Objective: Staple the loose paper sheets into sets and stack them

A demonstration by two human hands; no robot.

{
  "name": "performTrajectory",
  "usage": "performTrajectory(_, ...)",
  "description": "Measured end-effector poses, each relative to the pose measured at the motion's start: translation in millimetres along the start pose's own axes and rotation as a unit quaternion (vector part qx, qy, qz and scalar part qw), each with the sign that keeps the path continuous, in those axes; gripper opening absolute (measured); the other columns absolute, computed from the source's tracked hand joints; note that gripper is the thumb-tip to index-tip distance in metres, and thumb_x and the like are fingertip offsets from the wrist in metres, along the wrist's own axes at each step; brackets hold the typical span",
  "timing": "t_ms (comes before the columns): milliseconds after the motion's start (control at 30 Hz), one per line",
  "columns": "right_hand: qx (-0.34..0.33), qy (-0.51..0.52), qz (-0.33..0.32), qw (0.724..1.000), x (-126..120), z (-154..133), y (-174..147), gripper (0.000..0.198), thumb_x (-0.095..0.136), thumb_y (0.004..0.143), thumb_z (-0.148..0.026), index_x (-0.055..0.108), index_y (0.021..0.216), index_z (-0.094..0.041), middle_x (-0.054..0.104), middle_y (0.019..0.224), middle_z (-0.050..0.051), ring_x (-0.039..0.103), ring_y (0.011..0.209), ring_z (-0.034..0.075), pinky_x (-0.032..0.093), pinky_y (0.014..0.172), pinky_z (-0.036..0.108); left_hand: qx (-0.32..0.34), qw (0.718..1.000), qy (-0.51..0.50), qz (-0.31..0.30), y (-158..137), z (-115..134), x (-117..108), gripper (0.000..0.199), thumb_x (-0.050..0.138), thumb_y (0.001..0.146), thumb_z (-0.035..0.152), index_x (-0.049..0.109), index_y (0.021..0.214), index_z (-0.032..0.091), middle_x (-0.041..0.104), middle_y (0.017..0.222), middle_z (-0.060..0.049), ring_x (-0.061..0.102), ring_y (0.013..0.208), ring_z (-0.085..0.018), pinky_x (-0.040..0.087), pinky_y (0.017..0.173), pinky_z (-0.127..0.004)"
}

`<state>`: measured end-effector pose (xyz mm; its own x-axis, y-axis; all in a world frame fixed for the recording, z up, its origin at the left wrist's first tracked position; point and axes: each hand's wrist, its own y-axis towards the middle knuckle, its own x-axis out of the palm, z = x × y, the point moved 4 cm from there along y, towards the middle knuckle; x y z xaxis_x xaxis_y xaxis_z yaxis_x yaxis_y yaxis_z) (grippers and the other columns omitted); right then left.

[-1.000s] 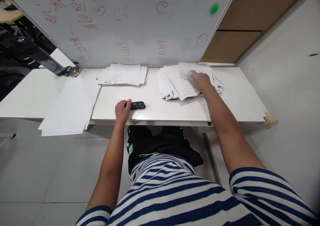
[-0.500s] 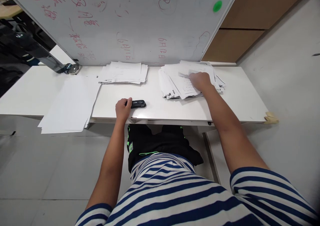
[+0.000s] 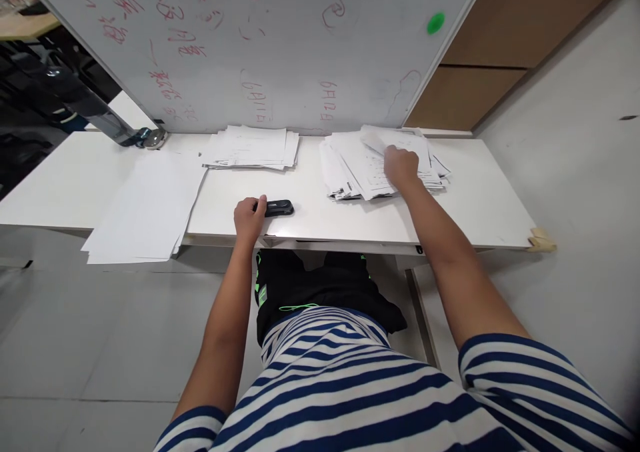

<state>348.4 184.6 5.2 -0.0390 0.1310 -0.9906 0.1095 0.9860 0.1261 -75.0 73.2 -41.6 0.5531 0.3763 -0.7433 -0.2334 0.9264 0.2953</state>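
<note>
My left hand [image 3: 249, 217] is closed around one end of a black stapler [image 3: 280, 207], which lies on the white desk near its front edge. Over the loose, fanned pile of printed sheets [image 3: 345, 162] on the right is my right hand [image 3: 401, 167]. Its fingers are pinched on a sheet of paper [image 3: 373, 138], whose left part rises a little from the pile. The fingertips are partly hidden behind the knuckles.
A second stack of printed sheets [image 3: 250, 147] lies at the back, left of centre. Larger blank sheets [image 3: 145, 212] overhang the front edge at left. The whiteboard [image 3: 290, 52] stands behind the desk [image 3: 310, 224]. A clear bottle-like object [image 3: 113, 125] leans at the back left.
My right hand has shifted slightly right, and the sheet in its fingers has lifted at its left part. My left hand stays on the stapler. The view has shifted a little.
</note>
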Motion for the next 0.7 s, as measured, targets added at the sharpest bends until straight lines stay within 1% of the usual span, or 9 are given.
performTrajectory(100,-0.001,0.026,0.062,0.998,-17,-7,-9,0.047,0.023,0.103,-0.03,0.061,0.119,-0.006,0.071,0.094,0.022,0.066,0.092,0.032,0.043,0.083,0.042,-0.021,1.0,0.005,0.022,1,-4,-1,0.039,0.047,0.097,0.048,0.053,0.067,0.024,0.063,0.077,-0.008,0.056,0.086,-0.025,0.038,0.079,-0.037)
performTrajectory(200,-0.029,0.112,0.138,0.984,-44,-26,-40,0.046,0.026,0.103,-0.042,0.063,0.106,-0.015,0.068,0.082,0.013,0.062,0.082,0.026,0.041,0.077,0.036,-0.026,0.997,-0.015,0.065,-1,-6,-5,0.039,0.045,0.097,0.053,0.06,0.079,0.022,0.067,0.089,-0.012,0.057,0.097,-0.027,0.04,0.09,-0.041)
performTrajectory(267,-0.063,0.218,0.187,0.956,-65,-41,-71,0.047,0.029,0.103,-0.051,0.061,0.091,-0.02,0.058,0.068,0.004,0.056,0.069,0.02,0.039,0.069,0.031,0.004,0.991,-0.06,0.118,-9,1,-14,0.049,0.038,0.098,0.061,0.063,0.099,0.019,0.066,0.107,-0.015,0.056,0.108,-0.028,0.04,0.097,-0.042)
performTrajectory(333,-0.107,0.328,0.223,0.912,-85,-56,-104,0.048,0.034,0.101,-0.058,0.054,0.077,-0.022,0.045,0.059,-0.002,0.046,0.059,0.015,0.036,0.062,0.028,0.059,0.978,-0.128,0.152,-21,20,-26,0.062,0.032,0.097,0.068,0.058,0.119,0.017,0.061,0.123,-0.017,0.053,0.12,-0.028,0.039,0.104,-0.043)
performTrajectory(400,-0.137,0.407,0.232,0.873,-98,-68,-131,0.048,0.041,0.099,-0.06,0.048,0.071,-0.023,0.038,0.057,-0.005,0.039,0.056,0.012,0.034,0.059,0.027,0.115,0.963,-0.211,0.124,-36,48,-38,0.067,0.037,0.094,0.072,0.052,0.132,0.019,0.056,0.135,-0.017,0.05,0.128,-0.028,0.039,0.107,-0.043)
performTrajectory(467,-0.152,0.457,0.222,0.848,-102,-77,-148,0.048,0.046,0.097,-0.061,0.045,0.068,-0.023,0.036,0.058,-0.005,0.038,0.056,0.011,0.033,0.057,0.026,0.142,0.944,-0.296,0.034,-49,79,-45,0.067,0.05,0.09,0.07,0.047,0.138,0.023,0.053,0.14,-0.014,0.052,0.129,-0.027,0.043,0.105,-0.04)
performTrajectory(533,-0.148,0.486,0.208,0.836,-99,-83,-156,0.048,0.048,0.096,-0.061,0.045,0.067,-0.022,0.037,0.058,-0.005,0.038,0.056,0.01,0.033,0.056,0.026,0.122,0.926,-0.355,-0.05,-59,103,-48,0.056,0.057,0.09,0.062,0.053,0.133,0.026,0.06,0.132,-0.011,0.059,0.12,-0.023,0.047,0.098,-0.035)
performTrajectory(567,-0.138,0.495,0.202,0.834,-95,-85,-158,0.048,0.049,0.096,-0.061,0.046,0.067,-0.022,0.037,0.058,-0.006,0.038,0.056,0.01,0.033,0.055,0.026,0.098,0.92,-0.373,-0.067,-61,111,-48,0.048,0.06,0.091,0.058,0.057,0.126,0.025,0.064,0.124,-0.009,0.062,0.112,-0.021,0.049,0.094,-0.033)
performTrajectory(700,-0.09,0.545,0.163,0.818,-71,-92,-159,0.044,0.052,0.094,-0.062,0.058,0.076,-0.022,0.044,0.059,-0.005,0.044,0.059,0.012,0.038,0.057,0.026,-0.014,0.912,-0.41,-0.004,-62,112,-44,0.032,0.069,0.087,0.051,0.064,0.095,0.021,0.068,0.087,-0.002,0.063,0.08,-0.014,0.05,0.074,-0.025)
